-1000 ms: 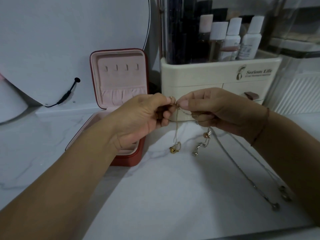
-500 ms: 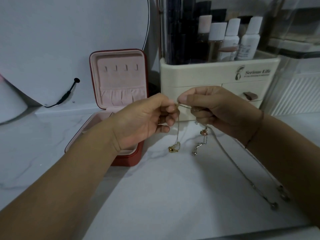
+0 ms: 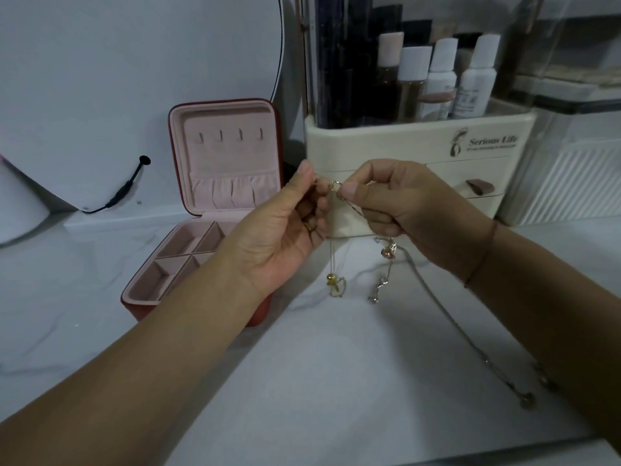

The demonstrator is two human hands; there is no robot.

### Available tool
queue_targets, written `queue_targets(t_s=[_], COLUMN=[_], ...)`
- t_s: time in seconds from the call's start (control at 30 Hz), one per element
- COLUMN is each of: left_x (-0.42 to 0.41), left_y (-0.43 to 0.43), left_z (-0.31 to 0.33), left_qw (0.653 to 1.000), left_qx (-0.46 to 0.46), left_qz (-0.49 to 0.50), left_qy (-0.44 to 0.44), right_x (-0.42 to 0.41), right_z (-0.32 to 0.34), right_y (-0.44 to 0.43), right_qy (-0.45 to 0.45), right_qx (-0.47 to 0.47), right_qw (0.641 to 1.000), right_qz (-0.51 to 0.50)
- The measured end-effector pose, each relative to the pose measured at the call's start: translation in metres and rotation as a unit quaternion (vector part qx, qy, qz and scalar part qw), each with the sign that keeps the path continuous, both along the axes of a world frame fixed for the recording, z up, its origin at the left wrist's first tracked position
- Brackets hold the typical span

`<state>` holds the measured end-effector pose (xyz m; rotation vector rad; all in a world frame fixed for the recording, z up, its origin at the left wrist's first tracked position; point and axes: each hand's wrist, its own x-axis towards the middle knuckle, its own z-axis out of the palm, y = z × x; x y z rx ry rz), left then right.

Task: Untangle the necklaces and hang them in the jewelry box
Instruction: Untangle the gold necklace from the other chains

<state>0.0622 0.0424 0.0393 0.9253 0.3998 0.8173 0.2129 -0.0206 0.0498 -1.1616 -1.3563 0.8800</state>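
Head view of necklace untangling above a white marbled table [image 3: 302,381]. The left hand [image 3: 282,230] and right hand [image 3: 403,210] meet in mid-air in front of a cream cosmetics organizer [image 3: 420,139]. Each grip is clamped, thumb against forefinger, on the top of the gold necklace [image 3: 331,279], the two pinch points lying just beside one another. From there the gold necklace hangs straight down, and its bead pendant touches or nearly touches the table. The right hand's lower fingers are curled, and from beneath them drops a silver strand [image 3: 381,284] carrying a pink charm, its end reaching the table near the gold pendant. A long silver chain [image 3: 527,400] also runs out from under the right hand, trailing across the table toward the near right, beside the right forearm. Whether the silver pieces are one necklace or two cannot be told. A thin ring [image 3: 308,227] shows on a left finger and a thin cord [image 3: 480,257] circles the right wrist. The red jewelry box [image 3: 141,314] stands open on the table to the left, partly behind the left forearm. Its pink lid stands upright with four bare hooks [image 3: 230,135] above a gathered pocket, and its base is divided into compartments. Capped bottles [image 3: 443,79] stand in the organizer's upper section. A round mirror [image 3: 134,62] with a black cable [image 3: 124,190] leans at the far left.
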Motion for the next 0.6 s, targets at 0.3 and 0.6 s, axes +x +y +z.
queue_targets(t_s=[0.3,0.6], left_x=[-0.0007,-0.0064], left_y=[0.0027,0.0028], left_z=[-0.0006,0.0008], left_qw=[0.998,0.969], left_qx=[0.066,0.217], left_qz=[-0.013,0.042], left_qy=[0.015,0.112], right_x=[-0.0036,-0.0062], right_z=[-0.004,0.0037], right_y=[0.0008,-0.0046], right_qy=[-0.062,0.04], right_qx=[0.051,0.115], right_qw=[0.997,0.991], right_qz=[-0.018,-0.049])
